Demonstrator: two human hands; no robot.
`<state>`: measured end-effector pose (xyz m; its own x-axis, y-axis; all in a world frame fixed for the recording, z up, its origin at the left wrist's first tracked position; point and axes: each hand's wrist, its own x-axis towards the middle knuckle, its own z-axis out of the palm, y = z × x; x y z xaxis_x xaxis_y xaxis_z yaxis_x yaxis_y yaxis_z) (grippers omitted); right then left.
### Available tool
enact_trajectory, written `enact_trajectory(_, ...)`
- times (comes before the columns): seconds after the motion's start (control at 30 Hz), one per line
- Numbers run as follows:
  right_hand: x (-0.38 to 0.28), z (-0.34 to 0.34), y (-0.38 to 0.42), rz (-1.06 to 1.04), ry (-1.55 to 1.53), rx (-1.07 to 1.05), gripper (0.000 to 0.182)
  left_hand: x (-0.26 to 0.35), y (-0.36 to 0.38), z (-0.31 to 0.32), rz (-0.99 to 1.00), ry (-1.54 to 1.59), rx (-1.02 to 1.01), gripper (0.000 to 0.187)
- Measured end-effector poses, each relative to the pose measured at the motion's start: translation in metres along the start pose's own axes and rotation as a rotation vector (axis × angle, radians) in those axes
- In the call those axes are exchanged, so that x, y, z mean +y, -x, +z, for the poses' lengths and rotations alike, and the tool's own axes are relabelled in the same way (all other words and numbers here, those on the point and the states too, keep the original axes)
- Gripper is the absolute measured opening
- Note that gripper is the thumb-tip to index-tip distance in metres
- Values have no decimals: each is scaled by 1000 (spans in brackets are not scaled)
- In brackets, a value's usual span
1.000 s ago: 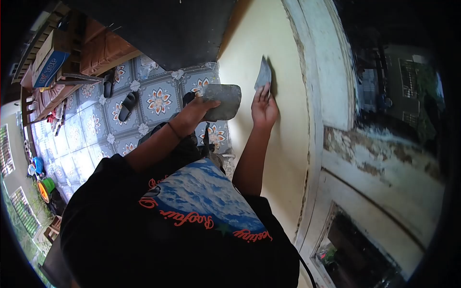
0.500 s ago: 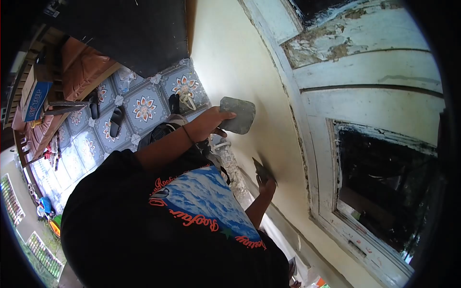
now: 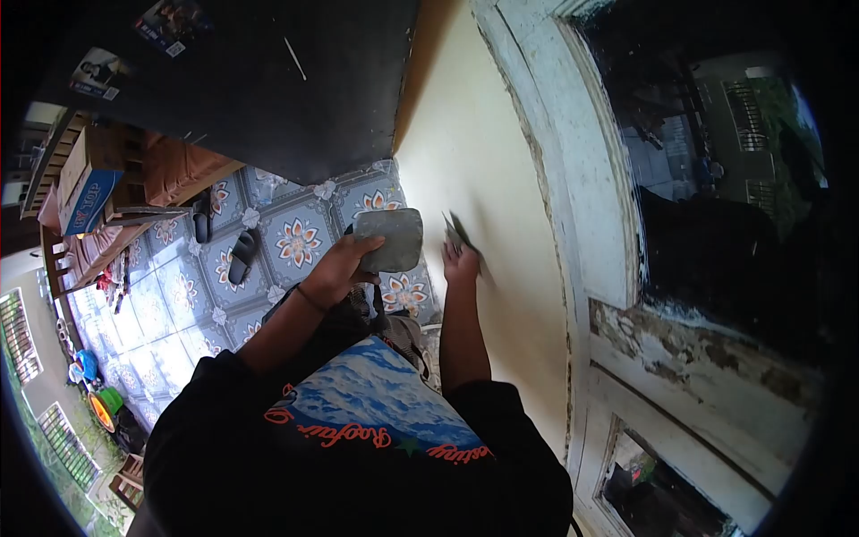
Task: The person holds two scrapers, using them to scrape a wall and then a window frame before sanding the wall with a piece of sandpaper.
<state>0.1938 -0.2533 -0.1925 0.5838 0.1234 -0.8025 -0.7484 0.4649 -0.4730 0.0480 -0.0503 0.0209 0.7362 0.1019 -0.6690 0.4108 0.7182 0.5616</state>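
Observation:
My left hand [image 3: 338,268] grips a flat grey plate [image 3: 388,240] with rounded corners, its thumb resting on the top face. What coats the plate, if anything, I cannot make out. My right hand [image 3: 460,261] is closed on a thin dark scraper [image 3: 462,233], seen nearly edge-on and slightly blurred. The scraper lies close against the cream wall [image 3: 501,295]; whether its whole edge touches cannot be told. A short gap separates the plate from the scraper.
A dark panel [image 3: 268,80] stands ahead at the wall's far end. Along the right runs a worn white window frame [image 3: 617,224] with peeling paint. Sandals [image 3: 241,258] lie on the flowered tiles [image 3: 298,242]. A cardboard box [image 3: 89,192] sits on a cushioned bench [image 3: 179,170].
My right hand and the scraper have moved up the wall, away from my body and nearer the plate. My left hand has shifted left with the plate. The view has turned.

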Motion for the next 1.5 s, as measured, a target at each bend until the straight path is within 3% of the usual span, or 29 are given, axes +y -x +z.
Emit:
enact_trajectory(0.03, -4, 53, -5, -12, -2, -135, 35, 8, -5, -8, -1, -4, -1, 36)
enact_trajectory(0.07, -8, 101, -9, -21, -47, -73, 37, 13, -8, -14, 57, 44, 37, 35)
enact_trajectory(0.13, -29, 177, 8, -72, -69, -360, 36, 32, -4, -14, 102, 108, 39, 32)
enact_trajectory(0.17, -40, 201, 13, -39, -149, -465, 34, 35, -5, -16, 108, 93, 37, 32)
enact_trajectory(0.27, -68, 230, 60, -3, -228, -523, 32, 41, -5, -20, 284, -32, 108, 33)
enact_trajectory(0.33, -78, 210, 101, -5, 4, -750, 32, 48, -2, -20, 242, 279, 38, 39)
enact_trajectory(0.37, -80, 193, 124, -14, -7, -759, 32, 50, 2, -22, 249, 266, 32, 39)
enact_trajectory(0.43, -80, 152, 164, -114, 298, -774, 33, 49, 14, -26, 336, 464, -93, 43)
enact_trajectory(0.47, -81, 131, 173, -118, 288, -774, 33, 50, 26, -19, 381, 448, -229, 48)
enact_trajectory(0.53, -81, 76, 187, -417, 822, -710, 30, 36, 40, -7, 389, 367, -294, 51)
enact_trajectory(0.7, -103, -5, 251, -431, 938, -790, 28, -29, 57, 34, 301, 29, -371, 49)
enact_trajectory(0.77, -112, -31, 274, -273, 1423, -799, 26, -55, 72, 61, 238, 1, -436, 42)
enact_trajectory(0.83, -96, -65, 274, -257, 1373, -802, 26, -75, 81, 86, 104, -167, -489, 35)
enact_trajectory(0.9, -81, -93, 292, -447, 834, -806, 27, -92, 91, 108, 108, -296, -469, 35)
enact_trajectory(0.97, -79, -114, 303, -520, 683, -699, 26, -101, 98, 123, 143, -515, -325, 31)
enact_trajectory(1.03, -78, -137, 309, -563, 449, -366, 26, -106, 106, 129, 161, -648, -325, 29)
enact_trajectory(1.1, -72, -143, 313, -552, 391, -362, 26, -110, 111, 130, 179, -783, -314, 29)
enact_trajectory(1.17, -66, -140, 317, -520, 492, -495, 28, -118, 112, 132, 168, -939, -338, 28)
enact_trajectory(1.3, -59, -131, 329, -433, 658, -598, 35, -123, 118, 142, 249, -986, -403, 28)
enact_trajectory(1.37, -55, -127, 338, -453, 525, -640, 38, -128, 112, 136, 320, -1107, -421, 30)
enact_trajectory(1.43, -52, -126, 338, -303, 296, -696, 43, -129, 110, 134, 282, -1065, -433, 30)
enact_trajectory(1.5, -43, -131, 329, -248, 353, -617, 47, -131, 112, 130, 226, -1015, -445, 30)
